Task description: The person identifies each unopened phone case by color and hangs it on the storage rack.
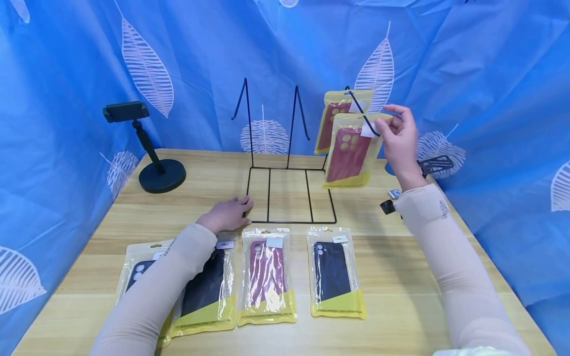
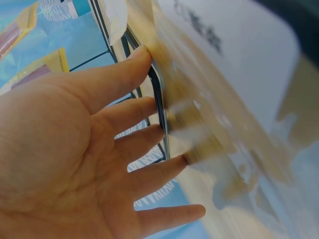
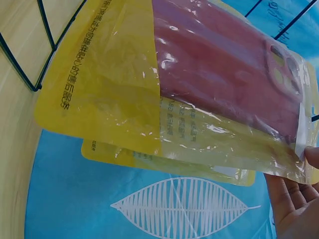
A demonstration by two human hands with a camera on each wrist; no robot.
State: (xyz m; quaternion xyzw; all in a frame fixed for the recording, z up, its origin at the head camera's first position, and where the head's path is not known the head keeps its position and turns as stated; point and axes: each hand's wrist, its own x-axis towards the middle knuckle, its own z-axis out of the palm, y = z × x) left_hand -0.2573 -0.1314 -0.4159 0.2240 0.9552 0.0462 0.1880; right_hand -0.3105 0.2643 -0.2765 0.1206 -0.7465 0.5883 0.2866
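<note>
A black wire rack [image 1: 289, 195] stands mid-table, with slanted hook arms rising behind its base. My right hand [image 1: 386, 123] pinches the top of a yellow-edged pack holding a red phone case [image 1: 349, 155] up against the rack's right arm. A second red case pack [image 1: 331, 116] hangs just behind it. The right wrist view shows both packs overlapped, the front one [image 3: 224, 74] over the rear one [image 3: 199, 167], and my fingers [image 3: 294, 199] at the corner. My left hand [image 1: 242, 205] lies flat on the base's front left corner, its straight fingers [image 2: 144, 107] against the wire [image 2: 158, 109].
Several packed cases lie in a row near the front edge: two black [image 1: 209, 287], one red [image 1: 267, 277], one dark blue [image 1: 336, 272]. A black phone stand [image 1: 156, 168] sits back left. Small black clips [image 1: 436, 163] lie at the right. Blue leaf-print cloth surrounds the table [image 1: 401, 296].
</note>
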